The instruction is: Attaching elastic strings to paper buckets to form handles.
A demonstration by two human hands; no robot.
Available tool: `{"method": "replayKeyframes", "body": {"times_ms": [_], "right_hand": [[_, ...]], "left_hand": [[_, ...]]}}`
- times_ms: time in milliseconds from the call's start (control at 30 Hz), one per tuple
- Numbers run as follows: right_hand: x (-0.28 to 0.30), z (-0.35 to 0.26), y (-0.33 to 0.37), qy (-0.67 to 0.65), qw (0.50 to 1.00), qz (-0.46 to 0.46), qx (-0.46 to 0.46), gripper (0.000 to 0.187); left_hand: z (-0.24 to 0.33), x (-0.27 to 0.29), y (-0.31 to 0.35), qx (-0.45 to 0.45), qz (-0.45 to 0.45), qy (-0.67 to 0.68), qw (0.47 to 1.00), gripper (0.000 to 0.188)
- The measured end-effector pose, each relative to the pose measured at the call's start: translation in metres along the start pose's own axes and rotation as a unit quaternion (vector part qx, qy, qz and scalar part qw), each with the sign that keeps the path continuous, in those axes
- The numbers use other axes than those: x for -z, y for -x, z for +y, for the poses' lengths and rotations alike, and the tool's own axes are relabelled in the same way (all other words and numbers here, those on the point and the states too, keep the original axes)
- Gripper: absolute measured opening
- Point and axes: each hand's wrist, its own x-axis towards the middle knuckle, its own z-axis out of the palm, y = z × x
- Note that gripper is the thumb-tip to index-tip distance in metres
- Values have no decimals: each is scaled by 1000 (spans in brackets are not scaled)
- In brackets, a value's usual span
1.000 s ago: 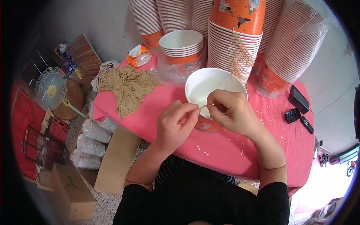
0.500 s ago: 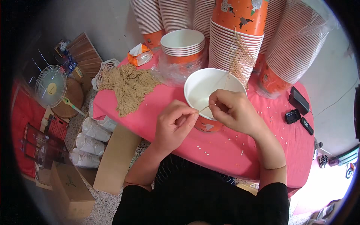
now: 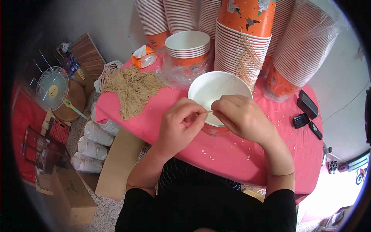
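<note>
An orange paper bucket (image 3: pixel 197 87) with a white inside stands near the front of the table, and both hands meet over its near rim. My left hand (image 3: pixel 181 121) pinches a short bit of thin tan cord (image 3: pixel 210 111) between thumb and fingertips. The cord's other side goes into my right hand (image 3: pixel 241 116), whose fingers are curled closed round it. Behind the bucket, several knotted tan cords (image 3: pixel 249 62) hang down the side of a tall stack of buckets (image 3: pixel 224 50). A bundle of loose tan cords (image 3: pixel 133 87) lies at the table's left.
More nested buckets (image 3: pixel 189 42) stand behind, some in clear plastic. An orange tissue pack (image 3: pixel 144 57) lies back left. Small dark devices (image 3: pixel 307 104) rest at the right edge of the pink tablecloth (image 3: pixel 228 162). On the floor, an open carton (image 3: pixel 119 162) holds wrapped white cups (image 3: pixel 92 149).
My hands have come closer together, and less of the cord shows between them. My right hand has turned over, its knuckles now upward. The bucket has barely shifted.
</note>
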Motion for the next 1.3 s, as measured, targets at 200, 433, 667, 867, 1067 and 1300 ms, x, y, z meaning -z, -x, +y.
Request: {"method": "replayKeyframes", "body": {"times_ms": [200, 433, 667, 867, 1067, 1300], "right_hand": [[12, -3, -1, 136, 986, 42, 87, 21], [38, 7, 1, 240, 960, 124, 73, 22], [37, 5, 0, 208, 964, 150, 68, 23], [40, 7, 2, 214, 965, 143, 48, 22], [55, 9, 5, 160, 982, 97, -16, 15], [54, 6, 11, 130, 978, -107, -125, 39]], "left_hand": [[-14, 6, 12, 53, -17, 70, 996, 8], [-18, -4, 15, -19, 18, -44, 999, 10], [-21, 4, 14, 1, -22, -65, 998, 23], [-24, 7, 6, -2, -83, -67, 994, 30], [-35, 18, 9, -38, -54, -43, 997, 20], [-47, 29, 16, 21, 122, 83, 989, 18]]}}
